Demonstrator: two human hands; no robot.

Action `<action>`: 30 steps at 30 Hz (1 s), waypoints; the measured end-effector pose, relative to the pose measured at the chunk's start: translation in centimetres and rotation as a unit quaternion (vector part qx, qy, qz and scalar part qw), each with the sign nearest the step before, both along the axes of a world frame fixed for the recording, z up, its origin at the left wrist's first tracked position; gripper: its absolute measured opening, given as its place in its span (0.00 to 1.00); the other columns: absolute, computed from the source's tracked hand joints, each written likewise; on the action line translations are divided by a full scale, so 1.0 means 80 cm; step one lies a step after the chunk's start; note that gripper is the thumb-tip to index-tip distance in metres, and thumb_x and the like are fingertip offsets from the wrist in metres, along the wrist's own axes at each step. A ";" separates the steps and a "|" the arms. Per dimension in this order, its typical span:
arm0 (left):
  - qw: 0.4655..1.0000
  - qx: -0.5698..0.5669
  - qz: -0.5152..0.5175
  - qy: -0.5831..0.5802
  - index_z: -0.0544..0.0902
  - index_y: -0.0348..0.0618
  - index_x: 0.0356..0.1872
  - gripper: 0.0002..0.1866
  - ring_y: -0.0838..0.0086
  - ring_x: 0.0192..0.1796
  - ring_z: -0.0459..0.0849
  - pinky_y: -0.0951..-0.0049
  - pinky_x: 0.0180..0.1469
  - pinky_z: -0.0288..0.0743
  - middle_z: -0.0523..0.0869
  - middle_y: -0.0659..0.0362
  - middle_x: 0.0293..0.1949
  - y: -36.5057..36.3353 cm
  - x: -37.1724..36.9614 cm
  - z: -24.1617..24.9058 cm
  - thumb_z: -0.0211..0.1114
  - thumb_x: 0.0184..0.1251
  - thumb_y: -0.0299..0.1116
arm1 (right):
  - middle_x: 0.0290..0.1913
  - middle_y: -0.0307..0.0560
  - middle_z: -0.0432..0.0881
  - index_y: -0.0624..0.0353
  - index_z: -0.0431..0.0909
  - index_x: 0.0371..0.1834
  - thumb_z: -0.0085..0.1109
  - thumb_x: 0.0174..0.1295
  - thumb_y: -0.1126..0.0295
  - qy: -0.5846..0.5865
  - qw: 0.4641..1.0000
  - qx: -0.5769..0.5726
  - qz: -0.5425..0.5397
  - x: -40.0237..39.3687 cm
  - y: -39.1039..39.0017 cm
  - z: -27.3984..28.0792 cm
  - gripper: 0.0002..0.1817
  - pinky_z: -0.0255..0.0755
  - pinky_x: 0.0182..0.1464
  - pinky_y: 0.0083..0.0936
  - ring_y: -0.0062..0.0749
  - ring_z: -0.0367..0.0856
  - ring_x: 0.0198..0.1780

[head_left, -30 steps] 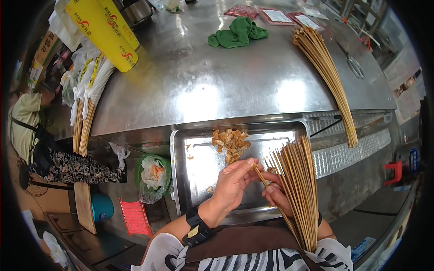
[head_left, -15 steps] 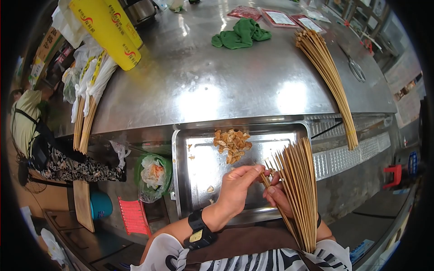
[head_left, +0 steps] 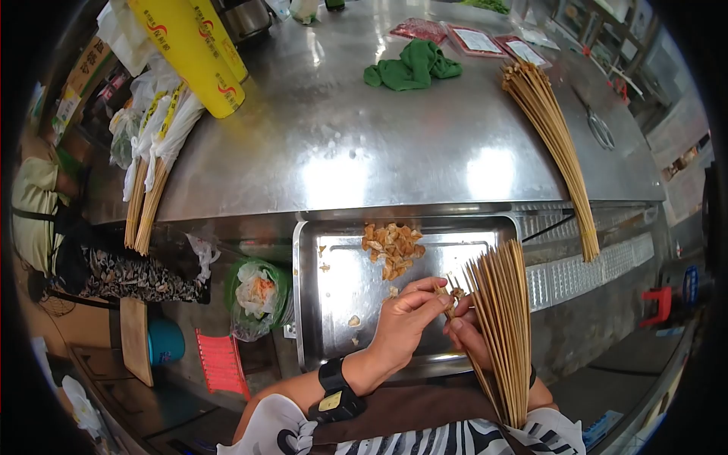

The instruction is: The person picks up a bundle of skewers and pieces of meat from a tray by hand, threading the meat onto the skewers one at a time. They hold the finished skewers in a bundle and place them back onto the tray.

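Observation:
Over the tray, my left hand (head_left: 413, 315) is closed in a pinch around a small brown food piece (head_left: 456, 293) at the tips of the skewers. My right hand (head_left: 469, 334) grips thin wooden skewers just below, its thumb pressed on them. A thick bundle of skewers (head_left: 504, 326), points up, leans along my right hand and forearm and hides part of that hand. A heap of brown, cut food pieces (head_left: 393, 249) lies in the metal tray (head_left: 301, 303), with a few loose bits left of my left hand.
On the steel table (head_left: 265, 167) lie a green cloth (head_left: 413, 67), another skewer bundle (head_left: 553, 144), scissors (head_left: 599, 130), flat packs (head_left: 474, 40) and yellow rolls (head_left: 193, 57). Bagged skewers (head_left: 155, 174) hang over the left edge. A lined bin (head_left: 256, 296) and red stool (head_left: 221, 362) stand left; a person (head_left: 45, 220) is beyond.
My left fingers have shifted slightly around the skewer tips, the thumb now lower. The view has tilted a little, so the tray and table appear slightly lower and further right.

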State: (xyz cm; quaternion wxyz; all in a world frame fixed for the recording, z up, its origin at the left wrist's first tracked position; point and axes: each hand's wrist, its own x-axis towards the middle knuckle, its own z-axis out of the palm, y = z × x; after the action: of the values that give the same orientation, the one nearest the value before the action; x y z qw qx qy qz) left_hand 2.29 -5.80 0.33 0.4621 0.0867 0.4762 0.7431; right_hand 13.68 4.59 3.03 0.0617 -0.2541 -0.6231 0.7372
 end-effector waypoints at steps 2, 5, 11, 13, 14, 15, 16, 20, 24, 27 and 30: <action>1.000 0.000 0.003 0.013 0.84 0.33 0.30 0.06 0.75 0.52 0.74 0.76 0.53 0.68 0.74 0.53 0.53 0.001 -0.003 -0.006 0.62 0.62 0.26 | 0.35 0.46 0.75 0.66 0.71 0.43 0.57 0.56 0.80 0.042 0.992 0.107 -0.042 0.001 -0.002 -0.004 0.11 0.69 0.33 0.18 0.23 0.74 0.32; 0.999 -0.010 -0.023 0.019 0.84 0.35 0.34 0.06 0.72 0.58 0.70 0.71 0.60 0.63 0.72 0.53 0.56 0.000 -0.006 -0.017 0.61 0.62 0.25 | 0.42 0.46 0.75 0.64 0.74 0.46 0.61 0.53 0.78 0.118 0.978 0.171 0.019 0.002 0.009 -0.003 0.16 0.70 0.43 0.23 0.27 0.75 0.42; 0.997 -0.042 -0.060 0.037 0.83 0.37 0.35 0.05 0.73 0.58 0.70 0.72 0.60 0.62 0.71 0.55 0.57 0.010 -0.006 -0.027 0.62 0.61 0.24 | 0.36 0.48 0.78 0.65 0.77 0.41 0.55 0.57 0.76 0.252 0.934 0.214 0.132 0.009 0.019 0.013 0.09 0.71 0.48 0.29 0.34 0.78 0.43; 0.994 -0.075 -0.083 0.007 0.79 0.39 0.45 0.10 0.74 0.58 0.70 0.72 0.60 0.64 0.71 0.55 0.56 0.010 -0.013 -0.015 0.61 0.62 0.24 | 0.32 0.47 0.80 0.65 0.77 0.42 0.51 0.63 0.74 0.008 0.983 0.021 0.180 0.020 0.011 0.034 0.09 0.72 0.43 0.23 0.29 0.80 0.36; 0.994 -0.075 -0.084 0.006 0.79 0.39 0.45 0.10 0.74 0.58 0.70 0.72 0.60 0.64 0.71 0.55 0.56 0.011 -0.014 -0.015 0.61 0.62 0.24 | 0.30 0.44 0.80 0.64 0.76 0.44 0.47 0.66 0.71 0.025 0.989 -0.006 0.144 0.019 0.004 0.032 0.11 0.70 0.36 0.15 0.22 0.78 0.32; 0.982 -0.099 -0.031 0.156 0.76 0.39 0.49 0.14 0.74 0.58 0.71 0.73 0.58 0.66 0.72 0.56 0.56 0.011 -0.014 -0.016 0.61 0.62 0.24 | 0.30 0.44 0.80 0.64 0.76 0.44 0.47 0.66 0.71 0.025 0.989 -0.007 0.144 0.017 0.004 0.034 0.11 0.70 0.36 0.15 0.22 0.78 0.32; 0.945 -0.122 0.022 0.303 0.73 0.39 0.53 0.17 0.74 0.57 0.72 0.74 0.56 0.69 0.72 0.56 0.55 0.012 -0.016 -0.010 0.61 0.62 0.24 | 0.29 0.42 0.79 0.64 0.76 0.45 0.47 0.67 0.70 -0.002 0.989 -0.012 0.146 0.014 0.006 0.037 0.11 0.69 0.35 0.14 0.20 0.77 0.31; 0.979 0.040 -0.033 0.197 0.70 0.37 0.55 0.19 0.75 0.51 0.77 0.76 0.52 0.72 0.75 0.54 0.54 0.014 -0.029 0.044 0.60 0.64 0.25 | 0.28 0.38 0.78 0.62 0.75 0.47 0.45 0.68 0.69 -0.037 0.985 -0.001 0.168 0.006 0.006 0.026 0.12 0.65 0.32 0.12 0.15 0.75 0.30; 0.991 0.060 -0.095 0.069 0.72 0.35 0.49 0.13 0.76 0.42 0.81 0.78 0.46 0.75 0.81 0.55 0.42 0.024 -0.032 0.059 0.59 0.65 0.25 | 0.29 0.39 0.78 0.62 0.75 0.48 0.46 0.68 0.69 -0.020 0.987 -0.005 0.162 0.004 0.006 0.023 0.12 0.66 0.33 0.12 0.16 0.75 0.32; 0.993 0.059 -0.102 0.030 0.73 0.36 0.47 0.11 0.76 0.39 0.81 0.76 0.44 0.76 0.82 0.56 0.38 0.028 -0.030 0.057 0.59 0.64 0.23 | 0.31 0.39 0.78 0.62 0.74 0.48 0.46 0.68 0.69 -0.022 0.987 0.023 0.159 0.007 0.007 0.026 0.12 0.68 0.34 0.13 0.18 0.76 0.33; 0.993 0.068 -0.100 0.001 0.73 0.36 0.46 0.10 0.75 0.38 0.81 0.75 0.44 0.76 0.82 0.56 0.37 0.025 -0.031 0.055 0.59 0.64 0.22 | 0.33 0.41 0.78 0.62 0.73 0.50 0.46 0.68 0.70 -0.015 0.986 0.039 0.160 0.007 0.007 0.027 0.12 0.69 0.35 0.14 0.19 0.77 0.33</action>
State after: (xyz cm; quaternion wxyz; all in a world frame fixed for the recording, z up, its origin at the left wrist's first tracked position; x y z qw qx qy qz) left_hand -0.19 -3.77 4.72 0.5265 0.1657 0.4138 0.7239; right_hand 14.26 5.16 5.23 -0.0561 -0.1596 -0.6844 0.7092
